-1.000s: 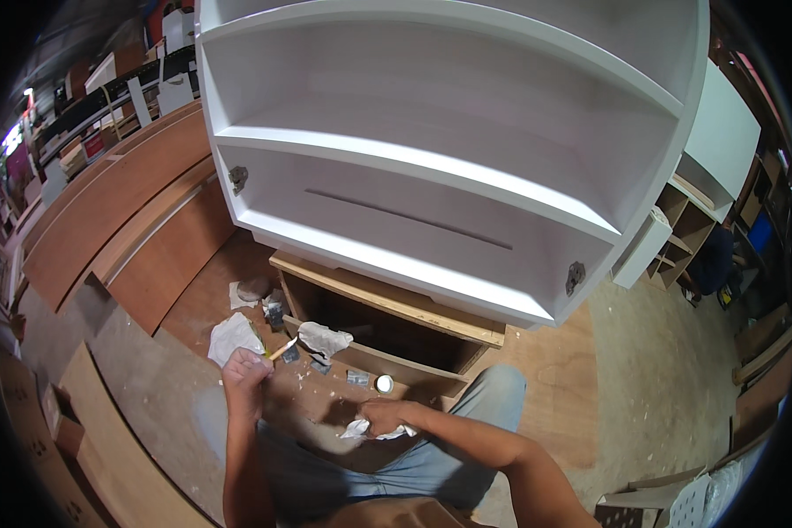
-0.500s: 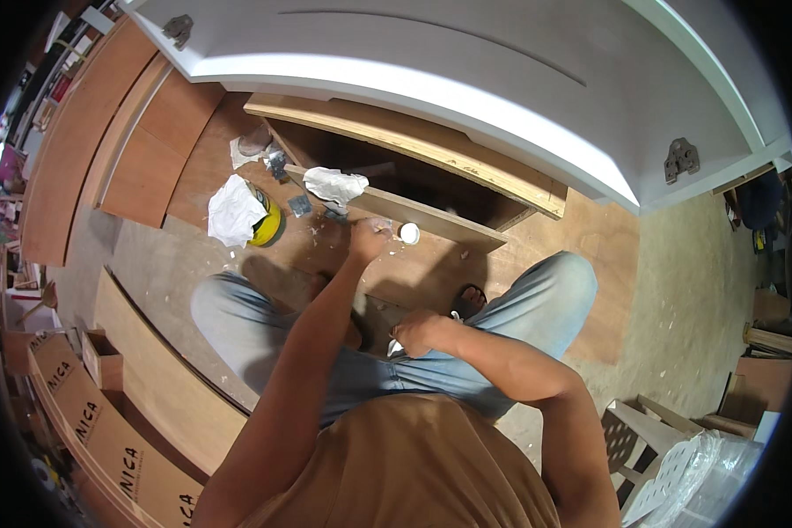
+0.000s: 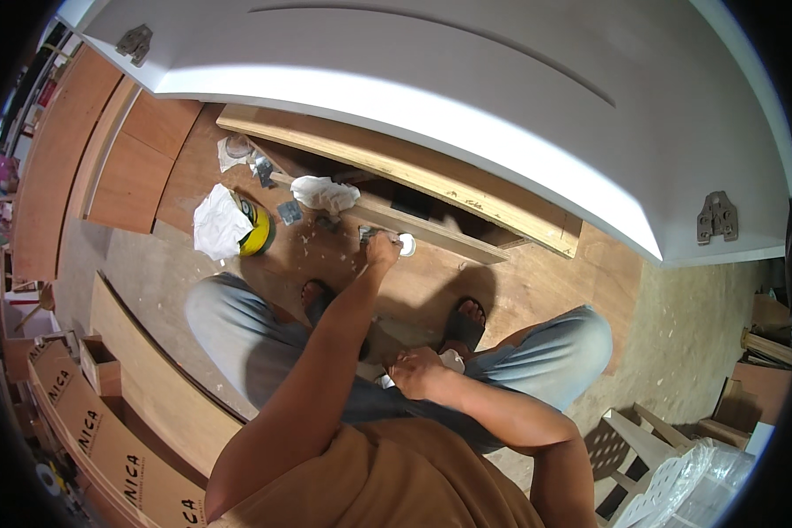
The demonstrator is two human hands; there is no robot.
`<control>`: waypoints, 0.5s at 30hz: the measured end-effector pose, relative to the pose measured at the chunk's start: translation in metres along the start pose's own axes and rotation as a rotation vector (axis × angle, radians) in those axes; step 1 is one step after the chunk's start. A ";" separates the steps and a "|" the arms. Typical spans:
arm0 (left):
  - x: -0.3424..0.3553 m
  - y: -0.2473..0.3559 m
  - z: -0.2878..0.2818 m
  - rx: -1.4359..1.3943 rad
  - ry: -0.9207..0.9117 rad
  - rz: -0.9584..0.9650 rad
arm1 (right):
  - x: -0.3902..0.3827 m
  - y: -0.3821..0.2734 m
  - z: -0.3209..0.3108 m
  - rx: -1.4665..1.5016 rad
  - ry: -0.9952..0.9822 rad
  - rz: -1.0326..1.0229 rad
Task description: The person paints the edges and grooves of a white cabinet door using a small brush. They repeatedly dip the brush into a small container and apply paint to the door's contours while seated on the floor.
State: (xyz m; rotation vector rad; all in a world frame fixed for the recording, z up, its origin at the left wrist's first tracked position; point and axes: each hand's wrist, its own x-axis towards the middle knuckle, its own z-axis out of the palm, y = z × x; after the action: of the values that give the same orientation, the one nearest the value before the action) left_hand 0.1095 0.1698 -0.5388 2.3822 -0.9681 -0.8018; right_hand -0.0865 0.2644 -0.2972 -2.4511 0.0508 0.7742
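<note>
My left hand (image 3: 381, 252) reaches down to the wooden board floor, its fingers drawn together against the left side of a small round white lid or cup (image 3: 407, 245). A small grey piece (image 3: 365, 233) shows beside its fingertips; whether they grip it is hidden. Between my knees, my right hand (image 3: 418, 374) is closed around a crumpled white rag (image 3: 451, 359), which pokes out on both sides of the fist. Left of my left hand stands a yellow and black tin (image 3: 257, 231), partly covered by a white sheet (image 3: 222, 223).
A white cabinet panel with metal hinges (image 3: 717, 218) overhangs a low plywood base (image 3: 414, 180). Another crumpled white rag (image 3: 324, 194) lies over the base's front rail. Grey sandpaper-like scraps (image 3: 289, 212) lie nearby. Boards and boxes (image 3: 92, 422) line the left; a plastic stool (image 3: 647, 458) stands lower right.
My left hand has come up against the round white lid or cup. My right hand still grips the white rag, more of which now shows. The whole view has shifted and tilted slightly.
</note>
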 end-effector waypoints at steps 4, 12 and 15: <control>0.008 0.000 0.008 0.019 0.016 -0.044 | -0.010 -0.009 -0.017 0.028 -0.028 0.087; 0.009 -0.011 0.021 -0.009 0.039 0.046 | -0.009 -0.005 -0.010 0.064 -0.010 0.098; 0.005 -0.005 0.019 -0.059 0.081 0.062 | -0.010 -0.004 -0.015 0.042 -0.057 0.090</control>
State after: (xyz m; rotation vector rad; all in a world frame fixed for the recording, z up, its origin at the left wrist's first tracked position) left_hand 0.1025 0.1658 -0.5569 2.3039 -0.9679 -0.6958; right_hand -0.0869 0.2584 -0.2799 -2.3992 0.1554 0.8725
